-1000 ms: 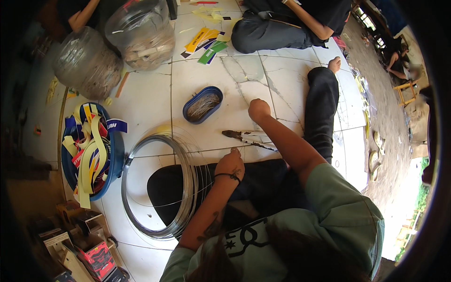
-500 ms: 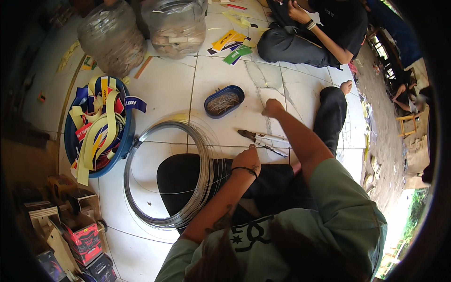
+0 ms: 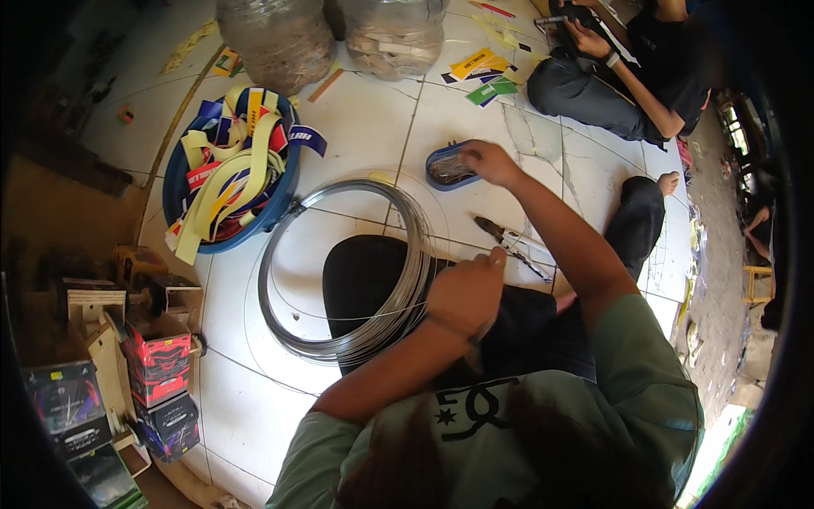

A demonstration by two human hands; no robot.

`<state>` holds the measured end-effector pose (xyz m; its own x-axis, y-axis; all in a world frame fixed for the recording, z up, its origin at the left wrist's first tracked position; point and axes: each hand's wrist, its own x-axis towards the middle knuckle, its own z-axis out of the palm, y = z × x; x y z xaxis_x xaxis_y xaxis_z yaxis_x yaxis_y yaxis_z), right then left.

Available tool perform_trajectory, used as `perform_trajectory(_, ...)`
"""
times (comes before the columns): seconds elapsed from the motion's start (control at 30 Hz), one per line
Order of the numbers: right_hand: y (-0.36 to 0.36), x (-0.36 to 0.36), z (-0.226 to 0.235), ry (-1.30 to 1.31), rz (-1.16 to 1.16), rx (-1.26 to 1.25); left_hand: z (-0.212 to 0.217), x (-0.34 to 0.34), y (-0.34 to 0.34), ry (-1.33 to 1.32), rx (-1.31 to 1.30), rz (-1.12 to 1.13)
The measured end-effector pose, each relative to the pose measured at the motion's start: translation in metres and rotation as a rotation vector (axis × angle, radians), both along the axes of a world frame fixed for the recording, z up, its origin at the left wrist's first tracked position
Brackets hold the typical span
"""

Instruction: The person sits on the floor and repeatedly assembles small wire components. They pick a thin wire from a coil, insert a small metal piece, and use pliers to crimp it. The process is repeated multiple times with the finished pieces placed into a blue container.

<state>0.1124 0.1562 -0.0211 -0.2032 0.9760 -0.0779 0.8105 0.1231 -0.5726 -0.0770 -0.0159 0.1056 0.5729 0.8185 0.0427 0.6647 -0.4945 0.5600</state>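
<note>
My left hand is closed above my bent leg, thumb and finger pinched together. A strand from the coil of grey wire runs to this hand, though its end is hidden. That coil leans over my knee. My right hand is at the right side of a small blue oval tray, fingers curled down over its rim. Whatever they hold is too small to make out. Short pieces of wire lie in the tray. Pliers with pale handles lie on the tiles just beyond my left hand.
A blue tub full of printed strips stands at the left. Boxes are stacked at the lower left. Two filled plastic bags stand at the back, with coloured cards nearby. Another person sits at the far right.
My right hand has moved left from the bare tiles to the tray. My left hand stays near the pliers. The whole view has shifted, so the floor things appear further right and higher.
</note>
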Motion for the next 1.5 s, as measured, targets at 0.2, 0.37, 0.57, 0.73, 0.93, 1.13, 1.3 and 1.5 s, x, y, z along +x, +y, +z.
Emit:
perform_trajectory(0.2, -0.026, -0.054, -0.022, 0.396, -0.152, -0.451, 0.052, -0.137, -0.049, -0.310, 0.426, 0.197)
perform_trajectory(0.37, -0.006, -0.091, -0.033, 0.613, -0.484, -0.561, 0.036, -0.229, -0.085, -0.554, 0.895, 0.722)
perform_trajectory(0.57, 0.017, -0.111, -0.004, 0.208, -0.096, 0.179, 0.007, -0.285, -0.091, -0.878, 1.082, 1.061)
perform_trajectory(0.73, 0.031, -0.123, 0.017, 0.005, 0.141, -0.046, -0.012, -0.296, -0.090, -0.905, 1.061, 1.000)
perform_trajectory(0.93, 0.043, -0.140, 0.006, -0.155, 0.191, -0.193, -0.040, -0.326, -0.093, -0.996, 1.129, 0.969)
perform_trajectory(1.13, 0.043, -0.153, -0.014, -0.252, 0.188, -0.209, -0.106, -0.326, -0.119, -1.117, 0.810, 1.711)
perform_trajectory(1.3, 0.042, -0.146, -0.025, -0.173, 0.196, -0.203, -0.136, -0.249, -0.162, -1.315, -0.374, 1.852)
perform_trajectory(1.5, 0.027, -0.135, -0.024, 0.070, 0.110, -0.135, -0.066, -0.230, -0.131, -0.657, 0.015, 0.943)
